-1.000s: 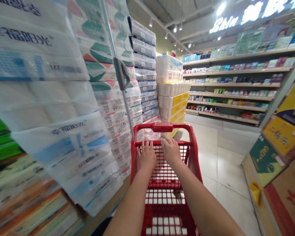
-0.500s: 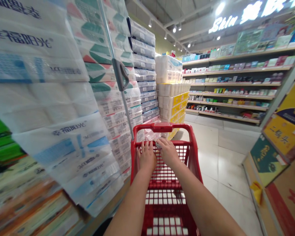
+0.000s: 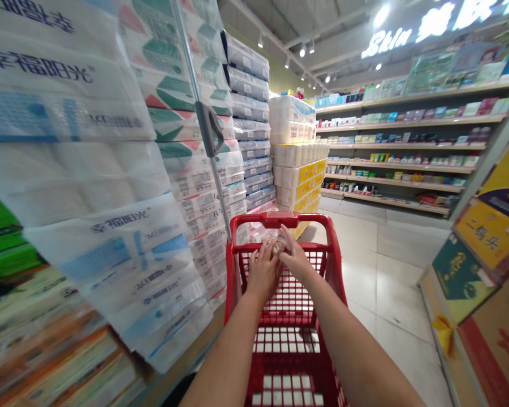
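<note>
Both hands come together low over the red shopping cart (image 3: 334,240), just near of the crossbar below its looped handle. Between their fingertips is a small pale crumpled item (image 3: 278,247), largely covered, so what it is cannot be told. The fingers of the left hand (image 3: 263,268) lie close together, bent over the item's near left side; whether they grip it or only rest on it, I cannot tell. The right hand (image 3: 297,261) is partly open, one finger raised toward the handle, thumb and other fingers beside the item; their hold is unclear too.

For such a small thing, fingertip work seems best: steady it with one hand while the other works its edge, light pressure only, and wrists low. The mesh openings below look like a risk for loose bits.

To the left rise wrapped paper-roll packs (image 3: 97,169) beside a metal pole (image 3: 220,189); cartons (image 3: 477,229) stand on the right, stocked shelves (image 3: 402,146) far off.
</note>
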The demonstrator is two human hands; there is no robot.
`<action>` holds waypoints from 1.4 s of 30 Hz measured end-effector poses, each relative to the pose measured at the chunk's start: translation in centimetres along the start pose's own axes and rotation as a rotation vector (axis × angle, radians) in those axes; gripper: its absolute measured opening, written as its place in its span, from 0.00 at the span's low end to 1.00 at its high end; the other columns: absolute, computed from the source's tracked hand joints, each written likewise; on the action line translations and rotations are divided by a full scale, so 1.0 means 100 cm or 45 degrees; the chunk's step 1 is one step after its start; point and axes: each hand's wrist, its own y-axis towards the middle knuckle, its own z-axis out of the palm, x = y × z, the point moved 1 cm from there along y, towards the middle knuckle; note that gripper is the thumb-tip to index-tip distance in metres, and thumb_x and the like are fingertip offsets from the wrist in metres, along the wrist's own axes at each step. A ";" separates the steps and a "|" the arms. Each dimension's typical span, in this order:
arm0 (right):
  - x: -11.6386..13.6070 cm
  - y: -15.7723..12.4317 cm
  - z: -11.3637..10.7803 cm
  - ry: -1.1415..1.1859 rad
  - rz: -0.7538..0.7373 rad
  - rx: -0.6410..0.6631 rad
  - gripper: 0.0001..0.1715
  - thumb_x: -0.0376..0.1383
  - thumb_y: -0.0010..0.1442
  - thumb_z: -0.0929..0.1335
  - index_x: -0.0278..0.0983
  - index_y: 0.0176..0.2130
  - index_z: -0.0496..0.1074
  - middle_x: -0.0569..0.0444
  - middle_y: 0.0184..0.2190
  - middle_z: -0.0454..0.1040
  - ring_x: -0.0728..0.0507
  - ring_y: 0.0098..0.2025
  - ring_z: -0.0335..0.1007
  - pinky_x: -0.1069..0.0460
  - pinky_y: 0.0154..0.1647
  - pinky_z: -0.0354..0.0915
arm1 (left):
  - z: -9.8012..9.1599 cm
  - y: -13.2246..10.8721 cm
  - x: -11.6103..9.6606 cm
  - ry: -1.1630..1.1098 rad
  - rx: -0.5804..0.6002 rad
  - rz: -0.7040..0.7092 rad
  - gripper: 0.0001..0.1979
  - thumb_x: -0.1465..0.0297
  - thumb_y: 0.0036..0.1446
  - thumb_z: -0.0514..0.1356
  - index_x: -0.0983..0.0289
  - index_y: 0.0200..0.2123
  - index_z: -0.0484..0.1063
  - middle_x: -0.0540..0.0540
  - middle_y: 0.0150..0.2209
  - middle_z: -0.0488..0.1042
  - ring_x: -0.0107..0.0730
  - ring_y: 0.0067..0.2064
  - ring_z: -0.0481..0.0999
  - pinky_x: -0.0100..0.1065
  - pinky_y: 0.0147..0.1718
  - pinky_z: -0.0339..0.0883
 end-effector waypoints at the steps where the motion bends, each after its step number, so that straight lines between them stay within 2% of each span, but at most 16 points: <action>1: 0.001 0.000 -0.002 -0.026 0.003 -0.018 0.46 0.29 0.51 0.63 0.44 0.67 0.52 0.52 0.55 0.71 0.44 0.53 0.70 0.49 0.51 0.67 | 0.000 0.000 -0.001 0.043 -0.015 -0.007 0.24 0.68 0.65 0.49 0.52 0.64 0.57 0.54 0.67 0.56 0.47 0.69 0.50 0.56 0.61 0.52; 3: 0.002 0.000 -0.005 -0.237 -0.030 -0.095 0.40 0.30 0.54 0.63 0.41 0.65 0.56 0.50 0.56 0.70 0.43 0.54 0.69 0.47 0.54 0.65 | 0.001 0.000 -0.002 0.118 -0.048 -0.048 0.22 0.67 0.66 0.48 0.51 0.62 0.61 0.54 0.66 0.59 0.48 0.67 0.53 0.58 0.61 0.51; 6: 0.003 -0.002 -0.012 -0.755 -0.044 -0.228 0.30 0.30 0.57 0.63 0.36 0.59 0.66 0.45 0.55 0.71 0.40 0.56 0.66 0.44 0.60 0.58 | 0.005 0.001 0.004 0.208 -0.151 -0.218 0.20 0.65 0.66 0.48 0.56 0.59 0.65 0.56 0.63 0.64 0.49 0.65 0.58 0.59 0.61 0.49; 9: 0.001 -0.004 -0.015 -1.123 0.006 -0.163 0.23 0.29 0.58 0.63 0.35 0.52 0.72 0.45 0.50 0.75 0.39 0.54 0.67 0.42 0.59 0.55 | 0.007 0.001 0.010 0.245 -0.268 -0.388 0.22 0.60 0.64 0.51 0.66 0.56 0.67 0.63 0.61 0.66 0.54 0.65 0.58 0.58 0.61 0.50; 11: 0.001 -0.004 -0.014 -1.222 -0.016 -0.067 0.20 0.30 0.58 0.64 0.37 0.50 0.74 0.47 0.50 0.75 0.39 0.54 0.66 0.43 0.58 0.55 | 0.008 0.001 0.012 0.228 -0.291 -0.382 0.22 0.60 0.63 0.52 0.69 0.54 0.67 0.66 0.61 0.65 0.54 0.65 0.57 0.56 0.62 0.52; 15: 0.000 -0.005 -0.012 -1.280 -0.058 0.015 0.21 0.31 0.58 0.64 0.38 0.51 0.73 0.48 0.52 0.73 0.39 0.56 0.63 0.44 0.59 0.53 | 0.009 0.002 0.020 0.137 -0.239 -0.243 0.18 0.72 0.62 0.49 0.67 0.54 0.67 0.63 0.60 0.67 0.46 0.65 0.59 0.49 0.61 0.56; 19: -0.002 -0.004 -0.012 -1.286 -0.041 0.020 0.21 0.31 0.58 0.64 0.39 0.51 0.73 0.48 0.53 0.73 0.39 0.56 0.63 0.44 0.58 0.53 | 0.008 0.003 0.033 0.108 -0.343 -0.407 0.18 0.73 0.63 0.47 0.71 0.53 0.67 0.67 0.56 0.69 0.46 0.62 0.64 0.50 0.60 0.59; 21: -0.003 -0.004 -0.012 -1.289 -0.043 0.024 0.22 0.30 0.58 0.64 0.38 0.51 0.73 0.48 0.53 0.73 0.39 0.56 0.63 0.44 0.58 0.53 | 0.009 0.003 0.032 0.123 -0.353 -0.409 0.18 0.74 0.63 0.47 0.72 0.52 0.67 0.68 0.57 0.68 0.47 0.63 0.62 0.50 0.60 0.58; 24: -0.003 -0.004 -0.010 -1.300 -0.054 0.021 0.23 0.30 0.58 0.64 0.37 0.52 0.72 0.47 0.53 0.73 0.39 0.56 0.62 0.44 0.58 0.53 | 0.011 0.004 0.025 0.126 -0.240 -0.266 0.21 0.78 0.59 0.47 0.69 0.55 0.66 0.63 0.60 0.65 0.47 0.66 0.57 0.50 0.62 0.56; 26: -0.002 -0.005 -0.010 -1.303 -0.063 0.015 0.23 0.30 0.58 0.63 0.37 0.53 0.72 0.47 0.53 0.73 0.39 0.56 0.62 0.44 0.58 0.52 | 0.010 0.004 0.021 0.135 -0.186 -0.246 0.24 0.79 0.58 0.48 0.68 0.58 0.65 0.62 0.62 0.64 0.47 0.66 0.57 0.49 0.63 0.55; 30: -0.002 -0.006 -0.009 -1.306 -0.060 0.010 0.23 0.30 0.58 0.63 0.36 0.53 0.72 0.47 0.53 0.72 0.39 0.56 0.62 0.44 0.58 0.52 | 0.007 0.003 0.017 0.182 -0.186 -0.378 0.27 0.76 0.58 0.50 0.72 0.61 0.60 0.67 0.63 0.61 0.52 0.65 0.57 0.54 0.62 0.54; 35: -0.002 -0.005 -0.009 -1.302 -0.056 0.013 0.22 0.30 0.58 0.63 0.37 0.52 0.72 0.47 0.53 0.73 0.39 0.56 0.63 0.44 0.58 0.52 | 0.006 0.002 0.009 0.135 -0.110 -0.194 0.27 0.71 0.59 0.52 0.68 0.63 0.59 0.64 0.64 0.60 0.50 0.67 0.52 0.53 0.64 0.51; 40: -0.002 -0.005 -0.008 -1.302 -0.065 -0.009 0.24 0.30 0.58 0.63 0.37 0.53 0.72 0.47 0.54 0.72 0.38 0.56 0.63 0.43 0.58 0.52 | 0.005 0.001 0.009 0.189 -0.178 -0.338 0.26 0.68 0.61 0.51 0.66 0.63 0.60 0.64 0.64 0.60 0.52 0.67 0.53 0.56 0.64 0.48; 42: -0.002 -0.005 -0.008 -1.307 -0.058 -0.006 0.23 0.30 0.58 0.63 0.38 0.52 0.72 0.47 0.53 0.73 0.38 0.56 0.63 0.43 0.58 0.52 | 0.007 0.001 0.009 0.159 -0.165 -0.302 0.28 0.66 0.60 0.54 0.67 0.63 0.59 0.66 0.64 0.59 0.53 0.67 0.52 0.56 0.63 0.50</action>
